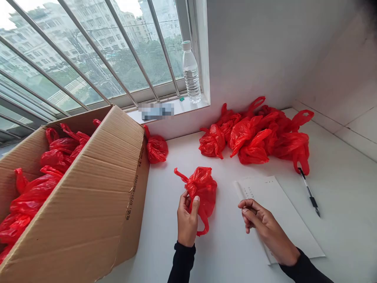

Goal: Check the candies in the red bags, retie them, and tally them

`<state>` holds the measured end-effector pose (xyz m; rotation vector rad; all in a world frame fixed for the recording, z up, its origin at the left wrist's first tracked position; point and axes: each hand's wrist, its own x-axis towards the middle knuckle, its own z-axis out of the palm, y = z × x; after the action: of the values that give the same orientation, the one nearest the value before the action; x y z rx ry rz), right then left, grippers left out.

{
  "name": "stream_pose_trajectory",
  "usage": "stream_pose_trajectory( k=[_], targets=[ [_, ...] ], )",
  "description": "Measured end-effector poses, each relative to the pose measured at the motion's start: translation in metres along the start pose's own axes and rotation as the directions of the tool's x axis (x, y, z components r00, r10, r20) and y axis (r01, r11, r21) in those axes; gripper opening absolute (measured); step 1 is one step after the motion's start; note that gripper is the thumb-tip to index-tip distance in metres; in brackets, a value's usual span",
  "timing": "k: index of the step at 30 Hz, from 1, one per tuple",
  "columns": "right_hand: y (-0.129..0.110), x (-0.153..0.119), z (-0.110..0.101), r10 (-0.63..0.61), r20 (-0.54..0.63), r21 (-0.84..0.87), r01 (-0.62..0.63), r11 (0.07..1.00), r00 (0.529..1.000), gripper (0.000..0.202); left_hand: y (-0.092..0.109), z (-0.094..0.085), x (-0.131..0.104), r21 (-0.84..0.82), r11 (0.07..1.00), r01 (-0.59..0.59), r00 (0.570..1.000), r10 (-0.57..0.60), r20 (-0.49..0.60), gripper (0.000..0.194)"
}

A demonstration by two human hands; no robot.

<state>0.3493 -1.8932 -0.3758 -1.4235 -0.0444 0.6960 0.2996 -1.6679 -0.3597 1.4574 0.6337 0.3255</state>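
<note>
My left hand grips a knotted red plastic bag by its side, thumb on top, above the white table. One handle of the bag sticks up to the left and another hangs down. My right hand is over the left edge of a white paper pad, its fingers curled and the thumb close to the index finger. Whether those fingertips hold anything is too small to tell. Small handwriting shows near the top of the pad.
A cardboard box of red bags stands left. One red bag sits beside it. Several more are heaped by the wall. A pen lies right of the pad. A water bottle stands on the windowsill.
</note>
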Motion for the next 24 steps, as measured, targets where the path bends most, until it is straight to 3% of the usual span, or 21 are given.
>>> stream_pose_trajectory(
  k=[3, 6, 8, 11, 14, 17, 20, 24],
  targets=[
    [-0.003, -0.005, -0.01, -0.034, -0.058, -0.041, 0.032, 0.999, 0.998, 0.034, 0.001, -0.003, -0.008, -0.001, 1.0, 0.021, 1.0, -0.021, -0.017, 0.058],
    [-0.005, -0.011, -0.035, -0.071, -0.143, -0.089, 0.059, 0.994, 0.987, 0.034, 0.003, -0.003, -0.011, 0.004, 1.0, 0.031, 0.999, -0.03, -0.014, 0.06],
    [-0.006, -0.016, -0.064, -0.104, -0.242, -0.15, 0.069, 0.986, 0.965, 0.035, 0.004, -0.003, -0.013, 0.016, 1.0, 0.025, 0.999, -0.025, -0.024, 0.059],
    [-0.004, -0.023, -0.118, -0.153, -0.419, -0.27, 0.039, 0.962, 0.895, 0.038, 0.001, -0.008, -0.017, 0.06, 0.998, -0.013, 0.995, 0.019, -0.101, 0.055],
    [0.0, -0.032, -0.168, -0.185, -0.559, -0.421, -0.084, 0.903, 0.809, 0.04, -0.004, -0.015, -0.025, 0.116, 0.991, -0.062, 0.976, 0.085, -0.203, 0.051],
    [0.006, -0.039, -0.202, -0.218, -0.614, -0.553, -0.216, 0.805, 0.759, 0.042, -0.012, -0.018, -0.036, 0.164, 0.981, -0.106, 0.945, 0.151, -0.29, 0.046],
    [0.011, -0.039, -0.215, -0.191, -0.625, -0.614, -0.326, 0.719, 0.757, 0.048, -0.023, -0.016, -0.051, 0.212, 0.97, -0.124, 0.92, 0.192, -0.341, 0.043],
    [0.013, -0.034, -0.209, -0.222, -0.624, -0.678, -0.377, 0.631, 0.749, 0.045, -0.044, -0.005, -0.071, 0.281, 0.955, -0.099, 0.914, 0.199, -0.354, 0.042]
  ],
)
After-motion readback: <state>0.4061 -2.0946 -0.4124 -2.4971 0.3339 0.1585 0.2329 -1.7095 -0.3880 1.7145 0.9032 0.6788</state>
